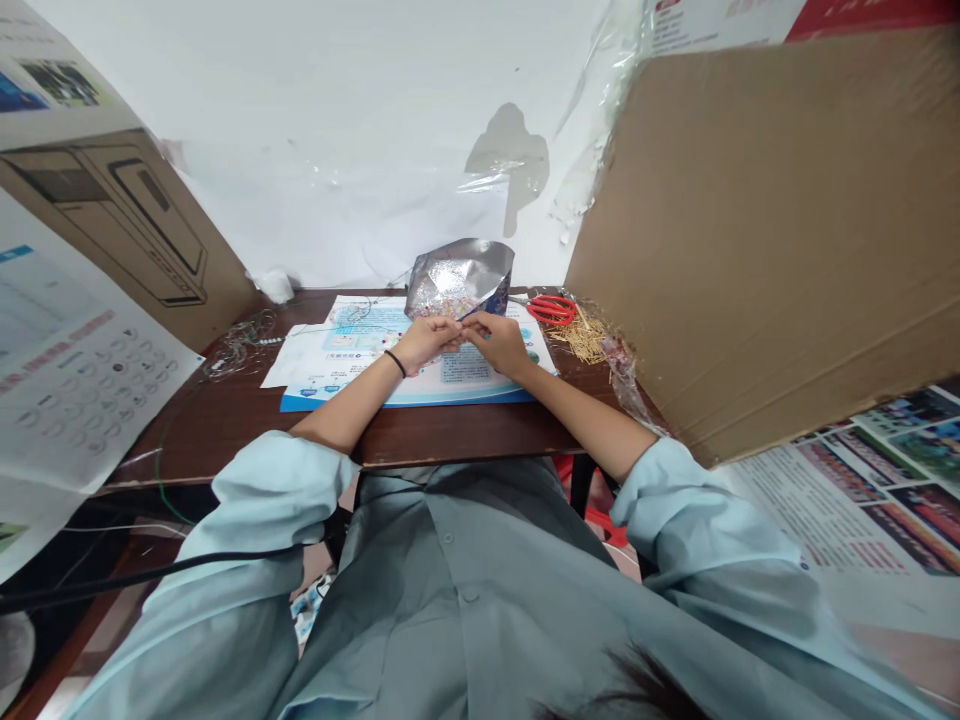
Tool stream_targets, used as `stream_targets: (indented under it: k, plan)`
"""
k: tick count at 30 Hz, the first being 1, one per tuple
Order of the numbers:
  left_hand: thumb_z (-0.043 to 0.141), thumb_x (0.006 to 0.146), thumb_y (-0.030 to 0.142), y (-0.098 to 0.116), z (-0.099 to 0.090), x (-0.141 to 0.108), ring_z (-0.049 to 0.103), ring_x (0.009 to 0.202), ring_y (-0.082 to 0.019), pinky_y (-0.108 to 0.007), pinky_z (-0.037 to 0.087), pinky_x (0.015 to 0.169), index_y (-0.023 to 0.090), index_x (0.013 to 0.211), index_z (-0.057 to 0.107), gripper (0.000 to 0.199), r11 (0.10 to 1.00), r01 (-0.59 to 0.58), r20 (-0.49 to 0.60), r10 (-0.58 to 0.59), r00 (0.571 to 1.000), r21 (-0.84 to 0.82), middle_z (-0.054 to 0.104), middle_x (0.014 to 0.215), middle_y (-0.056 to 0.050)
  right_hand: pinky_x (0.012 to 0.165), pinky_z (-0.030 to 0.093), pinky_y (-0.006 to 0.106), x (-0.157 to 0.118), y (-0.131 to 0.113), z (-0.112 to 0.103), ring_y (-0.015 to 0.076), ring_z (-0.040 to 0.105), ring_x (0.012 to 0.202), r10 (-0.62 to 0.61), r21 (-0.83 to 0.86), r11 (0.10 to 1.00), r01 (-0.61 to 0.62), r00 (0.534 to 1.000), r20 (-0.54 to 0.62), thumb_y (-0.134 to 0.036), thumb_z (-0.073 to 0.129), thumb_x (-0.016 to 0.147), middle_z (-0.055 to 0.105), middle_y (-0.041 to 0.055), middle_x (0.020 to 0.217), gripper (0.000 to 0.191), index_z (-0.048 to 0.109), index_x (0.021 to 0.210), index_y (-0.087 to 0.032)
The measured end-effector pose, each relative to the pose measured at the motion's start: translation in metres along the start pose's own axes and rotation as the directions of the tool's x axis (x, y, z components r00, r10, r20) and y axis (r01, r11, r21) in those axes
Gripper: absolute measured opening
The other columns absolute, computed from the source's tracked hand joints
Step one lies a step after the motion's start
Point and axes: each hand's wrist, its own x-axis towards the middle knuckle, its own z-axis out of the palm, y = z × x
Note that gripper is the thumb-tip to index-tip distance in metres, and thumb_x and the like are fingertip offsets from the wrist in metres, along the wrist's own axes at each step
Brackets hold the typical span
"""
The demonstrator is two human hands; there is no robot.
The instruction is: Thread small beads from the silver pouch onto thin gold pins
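My left hand [427, 342], with a black band at the wrist, meets my right hand [496, 342] fingertip to fingertip over printed sheets [337, 388]. Both sets of fingers are pinched together; whatever lies between them is too small to make out. Just behind the hands stands an open silver bag [469, 272] with small colourful beads [442, 306] inside. More small beads are scattered on the paper beside my left hand.
Red-handled scissors [552, 310] lie by a pile of thin golden sticks [585, 338] at the right. Tangled clear thread [238, 345] is at the left. Cardboard panels [765, 220] flank the brown table [465, 438]. A crumpled white wad [275, 287] sits near the wall.
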Motion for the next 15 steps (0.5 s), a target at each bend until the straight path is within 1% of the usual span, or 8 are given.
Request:
stream_targets:
  k: [4, 8, 12, 15]
  plan:
    - [0.096, 0.072, 0.031, 0.000, 0.000, 0.000, 0.063, 0.068, -0.012, -0.028, 0.056, 0.073, 0.013, 0.072, 0.071, 0.030, 1.000, -0.021, -0.023, 0.021, 1.000, 0.004, 0.070, 0.072, -0.004, 0.079, 0.052, 0.031, 0.000, 0.000, 0.000, 0.0173, 0.064, 0.074, -0.016, -0.007, 1.000, 0.015, 1.000, -0.009, -0.021, 0.067, 0.091, 0.075, 0.0010, 0.081, 0.010, 0.076, 0.089, -0.022]
    - [0.093, 0.076, 0.026, 0.003, 0.000, 0.001, 0.063, 0.065, -0.011, -0.026, 0.056, 0.071, 0.012, 0.072, 0.070, 0.027, 0.999, -0.034, -0.028, 0.033, 0.999, -0.025, 0.069, 0.070, -0.003, 0.079, 0.051, 0.031, 0.000, -0.001, 0.000, 0.0171, 0.063, 0.075, -0.032, -0.012, 0.999, 0.032, 0.999, -0.016, -0.023, 0.064, 0.093, 0.074, 0.0017, 0.081, 0.012, 0.074, 0.086, -0.021]
    - [0.086, 0.084, 0.022, 0.012, -0.005, 0.002, 0.062, 0.063, -0.009, -0.023, 0.057, 0.068, 0.013, 0.074, 0.066, 0.024, 0.996, -0.067, -0.116, 0.060, 0.991, -0.058, 0.066, 0.068, -0.001, 0.077, 0.050, 0.030, 0.000, -0.001, 0.002, 0.0163, 0.061, 0.072, -0.026, -0.020, 0.999, 0.026, 1.000, -0.010, -0.021, 0.062, 0.092, 0.071, 0.0003, 0.077, 0.011, 0.071, 0.085, -0.021]
    - [0.082, 0.088, 0.023, 0.021, -0.010, 0.001, 0.063, 0.066, -0.008, -0.022, 0.058, 0.071, 0.014, 0.077, 0.064, 0.023, 0.991, -0.077, -0.187, 0.056, 0.981, -0.107, 0.066, 0.070, 0.000, 0.077, 0.049, 0.030, 0.000, -0.002, 0.002, 0.0163, 0.060, 0.072, -0.024, -0.034, 0.999, 0.024, 1.000, -0.002, -0.020, 0.062, 0.092, 0.069, 0.0000, 0.076, 0.011, 0.069, 0.085, -0.021]
